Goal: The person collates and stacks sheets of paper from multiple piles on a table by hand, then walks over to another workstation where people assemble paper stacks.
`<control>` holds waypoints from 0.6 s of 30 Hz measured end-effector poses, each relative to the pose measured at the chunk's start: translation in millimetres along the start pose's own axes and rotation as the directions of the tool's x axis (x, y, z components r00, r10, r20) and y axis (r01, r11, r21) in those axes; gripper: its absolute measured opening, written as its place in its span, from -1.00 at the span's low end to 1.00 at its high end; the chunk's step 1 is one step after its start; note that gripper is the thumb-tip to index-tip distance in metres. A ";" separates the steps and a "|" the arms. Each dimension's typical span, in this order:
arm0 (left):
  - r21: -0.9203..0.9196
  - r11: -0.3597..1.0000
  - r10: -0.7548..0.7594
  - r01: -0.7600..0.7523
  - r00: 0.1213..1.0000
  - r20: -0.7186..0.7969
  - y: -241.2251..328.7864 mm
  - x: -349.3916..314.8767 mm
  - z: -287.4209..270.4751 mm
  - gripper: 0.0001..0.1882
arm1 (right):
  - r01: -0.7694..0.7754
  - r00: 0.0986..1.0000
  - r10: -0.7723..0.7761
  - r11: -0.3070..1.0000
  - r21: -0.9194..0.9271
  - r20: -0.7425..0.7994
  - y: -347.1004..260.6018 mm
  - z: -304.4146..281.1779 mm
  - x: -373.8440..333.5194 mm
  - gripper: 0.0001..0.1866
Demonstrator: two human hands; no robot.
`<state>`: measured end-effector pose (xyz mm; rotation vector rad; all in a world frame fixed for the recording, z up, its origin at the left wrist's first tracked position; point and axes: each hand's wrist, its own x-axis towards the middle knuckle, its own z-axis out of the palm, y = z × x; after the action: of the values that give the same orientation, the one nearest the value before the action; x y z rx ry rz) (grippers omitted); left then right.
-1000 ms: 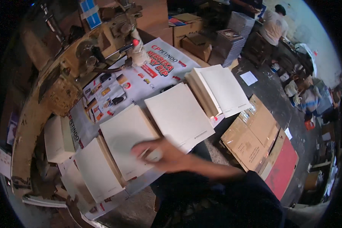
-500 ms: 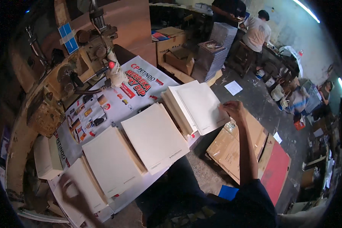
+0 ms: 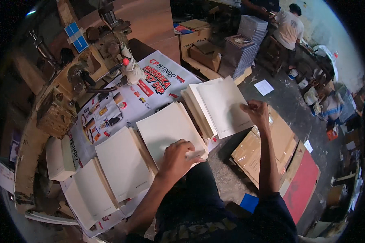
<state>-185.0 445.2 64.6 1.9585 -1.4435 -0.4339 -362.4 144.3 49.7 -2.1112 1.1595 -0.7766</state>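
Note:
Several stacks of cream-white paper sheets run in a slanting row across the table. My left hand (image 3: 177,158) is over the near right corner of the middle stack (image 3: 166,127). Its fingers are bent, and the thumb reaches apart from them toward the corner. My right hand (image 3: 257,113) has its fingers curled together at the right edge of the far right stack (image 3: 225,105). Whether a sheet is pinched there I cannot make out. Two more stacks, the left stack (image 3: 119,162) and the nearer left stack (image 3: 89,194), lie untouched.
A printed banner (image 3: 152,103) covers the table under the stacks. An old heavy machine (image 3: 57,115) stands along the left, beside a thick paper block (image 3: 60,158). Flat cardboard (image 3: 267,150) and a red board (image 3: 302,182) lie at the right. Two people work beyond a tall pile (image 3: 239,48).
My left hand has moved from the nearest left stack rightward to the middle stack's corner. My right hand stays at the far right stack's edge. The whole view has shifted slightly.

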 end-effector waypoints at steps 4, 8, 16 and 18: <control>-0.324 0.938 -0.128 0.124 0.992 0.009 -9.5 -17.1 -15.7 -0.74 | -0.098 0.995 0.079 0.867 0.489 0.059 -10.8 -4.0 -4.4 -0.61; -0.620 0.752 -0.337 0.222 0.939 -0.073 -5.7 -46.4 -38.1 -0.84 | -0.288 0.955 0.243 0.606 0.742 0.172 3.1 4.6 9.5 -0.42; -0.404 0.893 -0.308 0.197 0.922 -0.233 -13.9 -101.7 -92.9 -0.67 | -0.039 0.974 -0.061 0.902 0.429 0.217 -96.8 42.0 -76.1 -0.62; 0.260 0.931 -0.208 0.255 0.958 -0.196 -15.7 -116.8 -100.0 -0.21 | -0.031 0.928 -0.129 0.908 0.419 0.348 -115.2 60.2 -87.5 -0.61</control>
<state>-151.9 588.1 113.5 2.3486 -1.2250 -0.1657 -297.8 284.3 77.5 -1.8233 0.6665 -0.5543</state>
